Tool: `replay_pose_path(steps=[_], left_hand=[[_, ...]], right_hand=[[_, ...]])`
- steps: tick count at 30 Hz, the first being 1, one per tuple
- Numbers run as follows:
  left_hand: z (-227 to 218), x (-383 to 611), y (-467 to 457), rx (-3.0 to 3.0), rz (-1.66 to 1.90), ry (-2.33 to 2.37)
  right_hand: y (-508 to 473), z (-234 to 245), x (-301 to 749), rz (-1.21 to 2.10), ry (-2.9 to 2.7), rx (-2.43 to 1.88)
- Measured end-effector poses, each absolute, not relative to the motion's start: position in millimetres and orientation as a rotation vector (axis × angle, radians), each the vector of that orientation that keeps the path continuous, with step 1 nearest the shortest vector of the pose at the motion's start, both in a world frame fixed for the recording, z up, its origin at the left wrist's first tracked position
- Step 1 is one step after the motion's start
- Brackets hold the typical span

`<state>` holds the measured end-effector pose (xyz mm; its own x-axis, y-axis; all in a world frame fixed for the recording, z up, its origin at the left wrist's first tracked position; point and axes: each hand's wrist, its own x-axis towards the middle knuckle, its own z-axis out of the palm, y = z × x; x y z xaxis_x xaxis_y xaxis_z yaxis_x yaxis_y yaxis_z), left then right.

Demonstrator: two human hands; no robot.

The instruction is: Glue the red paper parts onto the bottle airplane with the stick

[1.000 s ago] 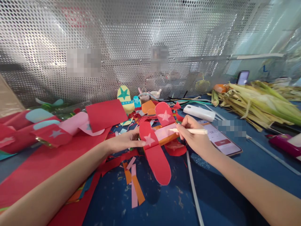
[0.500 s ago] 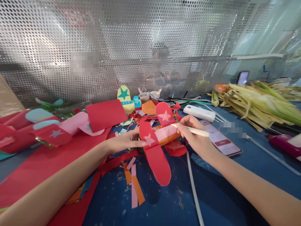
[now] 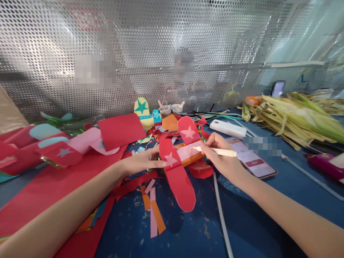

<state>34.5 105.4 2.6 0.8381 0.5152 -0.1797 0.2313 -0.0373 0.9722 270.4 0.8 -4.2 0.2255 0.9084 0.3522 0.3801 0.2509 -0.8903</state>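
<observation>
A paper plane (image 3: 179, 161) with red wings, pale stars and an orange-and-pink body lies on the blue table (image 3: 193, 229). My left hand (image 3: 143, 162) grips its front end, fingers closed on it by the near wing. My right hand (image 3: 221, 157) pinches a thin cream stick (image 3: 216, 151), whose tip touches the pink strip on the body.
Red paper sheets (image 3: 48, 182) and coloured scraps cover the left side. A phone (image 3: 252, 157) and a white case (image 3: 227, 129) lie right of my hand. Corn husks (image 3: 292, 114) pile at far right. A perforated metal screen (image 3: 161, 53) stands behind, people beyond it.
The stick's tip lifted slightly toward the far wing, then came back down to the pink strip. My left hand has stayed put.
</observation>
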Motion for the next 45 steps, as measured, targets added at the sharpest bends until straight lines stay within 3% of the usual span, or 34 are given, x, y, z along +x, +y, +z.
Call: replay_pose_path(steps=[45], left_hand=[[-0.3,32.9,108.4,1.667,0.270,0.563]], right_hand=[[1.3,-2.1,269.9,0.542,-1.391,-1.322]])
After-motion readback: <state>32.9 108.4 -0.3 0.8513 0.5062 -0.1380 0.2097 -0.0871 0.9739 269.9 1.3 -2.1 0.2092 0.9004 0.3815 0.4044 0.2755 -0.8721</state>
